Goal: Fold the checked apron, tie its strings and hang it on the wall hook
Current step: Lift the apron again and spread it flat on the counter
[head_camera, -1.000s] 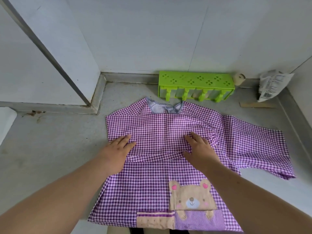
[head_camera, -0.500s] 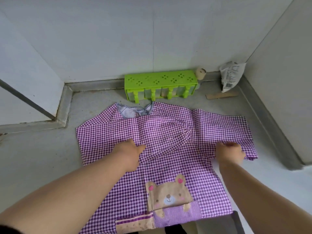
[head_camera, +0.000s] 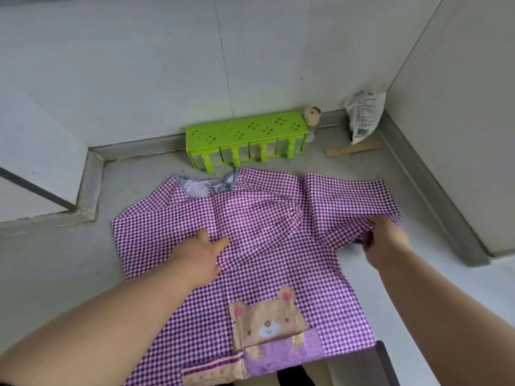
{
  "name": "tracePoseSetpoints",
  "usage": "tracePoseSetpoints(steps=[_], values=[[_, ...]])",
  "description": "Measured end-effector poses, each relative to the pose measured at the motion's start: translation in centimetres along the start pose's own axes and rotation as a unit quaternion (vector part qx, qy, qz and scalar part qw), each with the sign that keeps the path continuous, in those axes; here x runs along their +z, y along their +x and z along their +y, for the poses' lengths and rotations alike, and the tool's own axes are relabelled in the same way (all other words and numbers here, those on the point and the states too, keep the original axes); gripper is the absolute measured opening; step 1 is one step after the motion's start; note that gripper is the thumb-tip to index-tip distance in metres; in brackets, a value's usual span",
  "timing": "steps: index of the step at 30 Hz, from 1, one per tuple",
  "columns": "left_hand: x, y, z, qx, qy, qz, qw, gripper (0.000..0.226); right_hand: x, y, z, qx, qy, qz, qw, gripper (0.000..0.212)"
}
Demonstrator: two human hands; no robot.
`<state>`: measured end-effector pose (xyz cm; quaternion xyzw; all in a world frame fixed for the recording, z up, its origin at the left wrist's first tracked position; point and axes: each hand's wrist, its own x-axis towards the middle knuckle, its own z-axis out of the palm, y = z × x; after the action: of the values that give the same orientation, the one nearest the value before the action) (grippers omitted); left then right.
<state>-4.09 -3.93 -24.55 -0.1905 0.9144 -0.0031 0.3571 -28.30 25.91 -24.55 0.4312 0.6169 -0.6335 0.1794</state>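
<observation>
Nearest me, the purple-and-white checked cotton apron (head_camera: pixel 278 246) with its bear patch lies spread flat on the grey worktop (head_camera: pixel 55 274), my left hand (head_camera: pixel 199 256) pressing its middle with fingers extended. At three o'clock my right hand (head_camera: pixel 386 240) has its fingers pinched on the side flap's edge. It looks light, limp and crease-prone, so I judge edges and corners the best holds; at twelve o'clock a lime-green plastic rack (head_camera: pixel 246 135) stands against the wall.

I see the purple-and-white checked apron (head_camera: pixel 267 246) lying face up on the grey surface, neckline toward twelve o'clock, bear patch at six, its three-o'clock sleeve edge rumpled and lifted off the surface.
</observation>
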Motion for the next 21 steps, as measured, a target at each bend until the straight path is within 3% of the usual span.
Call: tracePoseSetpoints(steps=[2,4,7,9,12,14,16,17,19,21], values=[[0.2,-0.4,-0.4,0.008,0.007,0.005,1.000,0.073,1.1,-0.8,-1.4,-0.063,-0.001,-0.005,0.998,0.026],[0.4,-0.9,-0.7,0.019,0.009,0.012,1.000,0.074,2.6,-3.6,-2.7,-0.191,-0.082,0.005,0.978,0.031],[0.6,-1.2,-1.1,0.024,-0.014,0.017,0.999,0.075,4.6,-8.6,-2.7,-0.362,-0.168,-0.064,0.915,0.014],[0.6,-1.2,-1.1,0.027,-0.027,0.024,0.999,0.074,6.6,-11.0,-1.1,-0.505,-0.305,-0.104,0.801,0.011],[0.7,-1.3,-1.8,0.031,-0.046,0.040,0.998,0.072,9.5,-12.7,3.5,-0.673,-0.452,-0.226,0.540,0.014],[1.0,-1.6,-2.7,0.037,-0.078,0.050,0.995,0.071,10.9,-12.8,6.8,-0.652,-0.592,-0.286,0.377,0.039],[1.6,-2.1,-3.8,0.039,-0.109,0.068,0.991,0.070,11.2,-12.5,9.2,-0.578,-0.700,-0.301,0.292,0.047],[2.0,-2.5,-4.4,0.037,-0.115,0.076,0.990,0.068,11.0,-12.2,10.0,-0.542,-0.727,-0.312,0.284,0.049],[2.9,-3.4,-5.9,0.026,-0.116,0.091,0.989,0.056,10.9,-12.3,10.7,-0.472,-0.741,-0.339,0.337,0.054],[3.8,-4.3,-7.3,0.009,-0.109,0.103,0.989,0.037,11.1,-12.4,11.0,-0.467,-0.738,-0.341,0.347,0.049]])
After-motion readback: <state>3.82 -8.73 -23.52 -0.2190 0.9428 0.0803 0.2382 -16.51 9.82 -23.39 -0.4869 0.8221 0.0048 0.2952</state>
